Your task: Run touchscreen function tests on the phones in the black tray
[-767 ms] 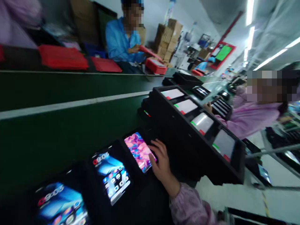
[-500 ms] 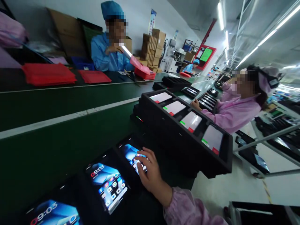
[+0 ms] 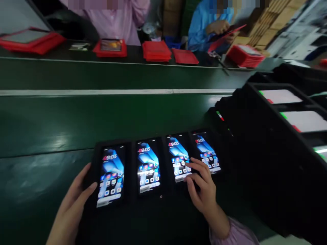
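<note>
Several smartphones with lit home screens lie in a row in a black tray (image 3: 143, 217). My left hand (image 3: 74, 200) grips the tray's left end, thumb on top beside the leftmost smartphone (image 3: 111, 177). To its right lies a second smartphone (image 3: 148, 166). My right hand (image 3: 204, 187) hovers or rests with fingers apart at the third smartphone (image 3: 177, 158), fingertips by the lower right of its screen; contact is hard to tell. The hand partly covers the rightmost smartphone (image 3: 206, 153).
At right stands a stack of black trays (image 3: 276, 149) holding pale, labelled phones. Across the green bench (image 3: 153, 114), red pouches (image 3: 156, 51) lie in piles. A co-worker in pink (image 3: 114, 20) and one in blue (image 3: 201, 27), holding a red pouch, are at the far side.
My view has swung left and down, bringing the whole phone row and my left hand into sight. My right hand has moved from the rightmost smartphone to the third one.
</note>
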The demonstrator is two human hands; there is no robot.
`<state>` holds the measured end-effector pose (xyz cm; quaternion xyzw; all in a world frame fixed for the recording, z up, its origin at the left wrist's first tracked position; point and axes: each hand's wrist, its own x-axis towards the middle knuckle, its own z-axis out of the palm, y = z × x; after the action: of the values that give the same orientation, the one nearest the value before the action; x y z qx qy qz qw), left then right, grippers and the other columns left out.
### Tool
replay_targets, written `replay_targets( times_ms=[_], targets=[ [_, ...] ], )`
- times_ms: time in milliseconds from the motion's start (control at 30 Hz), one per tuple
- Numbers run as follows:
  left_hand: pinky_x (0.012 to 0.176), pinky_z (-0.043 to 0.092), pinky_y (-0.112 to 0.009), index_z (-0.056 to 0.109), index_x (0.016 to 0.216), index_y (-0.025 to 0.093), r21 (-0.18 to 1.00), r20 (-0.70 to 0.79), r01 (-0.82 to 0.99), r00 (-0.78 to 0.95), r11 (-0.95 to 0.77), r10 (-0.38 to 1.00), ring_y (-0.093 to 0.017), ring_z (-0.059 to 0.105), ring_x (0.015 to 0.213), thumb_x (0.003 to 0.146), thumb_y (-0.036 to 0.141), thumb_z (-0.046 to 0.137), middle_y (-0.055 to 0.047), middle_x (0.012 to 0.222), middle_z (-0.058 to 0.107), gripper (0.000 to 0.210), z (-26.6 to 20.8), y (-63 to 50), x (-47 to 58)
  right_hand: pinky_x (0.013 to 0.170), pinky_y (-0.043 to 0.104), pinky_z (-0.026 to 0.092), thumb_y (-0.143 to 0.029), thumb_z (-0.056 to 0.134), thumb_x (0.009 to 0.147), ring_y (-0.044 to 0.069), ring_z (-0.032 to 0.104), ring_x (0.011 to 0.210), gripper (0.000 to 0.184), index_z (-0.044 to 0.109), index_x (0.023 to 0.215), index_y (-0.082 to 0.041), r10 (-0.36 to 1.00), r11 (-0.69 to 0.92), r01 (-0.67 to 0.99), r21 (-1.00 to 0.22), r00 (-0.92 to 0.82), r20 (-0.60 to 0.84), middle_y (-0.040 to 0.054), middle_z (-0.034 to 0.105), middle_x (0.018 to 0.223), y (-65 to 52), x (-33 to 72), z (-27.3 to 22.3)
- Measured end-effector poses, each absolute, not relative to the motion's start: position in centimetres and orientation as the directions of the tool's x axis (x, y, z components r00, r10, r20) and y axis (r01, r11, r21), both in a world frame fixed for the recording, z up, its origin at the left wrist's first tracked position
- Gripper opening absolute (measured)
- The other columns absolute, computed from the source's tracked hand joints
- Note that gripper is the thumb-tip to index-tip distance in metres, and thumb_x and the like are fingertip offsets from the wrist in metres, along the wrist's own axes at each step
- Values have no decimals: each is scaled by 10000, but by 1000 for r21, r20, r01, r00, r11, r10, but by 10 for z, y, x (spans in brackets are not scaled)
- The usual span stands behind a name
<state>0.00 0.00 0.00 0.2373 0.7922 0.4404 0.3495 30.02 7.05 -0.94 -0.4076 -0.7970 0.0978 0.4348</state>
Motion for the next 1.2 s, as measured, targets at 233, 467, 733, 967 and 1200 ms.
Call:
replay_targets(
  times_ms=[233, 467, 733, 967, 1200],
  targets=[
    [1227, 419, -487, 500, 1519, 420, 879, -458, -186, -589, 440, 666, -356, 522, 1411, 791, 524, 803, 40, 1500, 588, 795, -11, 1, -16, 1027, 419, 597, -164, 481, 1049, 262, 466, 1405, 241, 716, 1076, -212, 659, 751, 515, -413, -552, 511, 100, 642, 1299, 59, 274, -9],
    [1283, 301, -467, 355, 1621, 340, 933, -321, 13, -415, 359, 851, -330, 349, 1538, 823, 467, 803, -16, 1670, 374, 924, -42, -14, -51, 1007, 624, 602, -220, 471, 1058, 347, 285, 1515, 270, 698, 1205, -234, 646, 761, 526, -381, -671, 364, 118, 510, 1502, 51, 237, -9],
    [1268, 116, -589, -32, 1684, 193, 861, -292, 385, -161, 332, 943, -372, -10, 1601, 878, 648, 663, -159, 1749, -33, 1158, -44, -19, -67, 1077, 544, 546, -128, 506, 1015, 328, 333, 1524, 272, 755, 957, -222, 608, 791, 454, -409, -654, 450, 76, 624, 1403, 58, 238, -6],
    [1222, 274, -614, -207, 1646, 276, 708, -158, 693, -32, 136, 987, -392, 10, 1587, 965, 548, 569, -161, 1744, -97, 1068, -50, -25, -74, 1022, 569, 561, -192, 529, 1053, 365, 323, 1520, 272, 784, 962, -207, 659, 750, 572, -332, -603, 450, 123, 589, 1426, 64, 236, -12],
    [1212, 270, -648, -306, 1600, 219, 655, -278, 722, -42, 222, 960, -416, -71, 1582, 905, 607, 576, -177, 1722, -200, 1188, -45, -21, -70, 1065, 496, 532, -181, 513, 1069, 314, 338, 1517, 240, 751, 1094, -198, 693, 719, 580, -384, -550, 467, 121, 571, 1435, 62, 235, -14]
  ],
)
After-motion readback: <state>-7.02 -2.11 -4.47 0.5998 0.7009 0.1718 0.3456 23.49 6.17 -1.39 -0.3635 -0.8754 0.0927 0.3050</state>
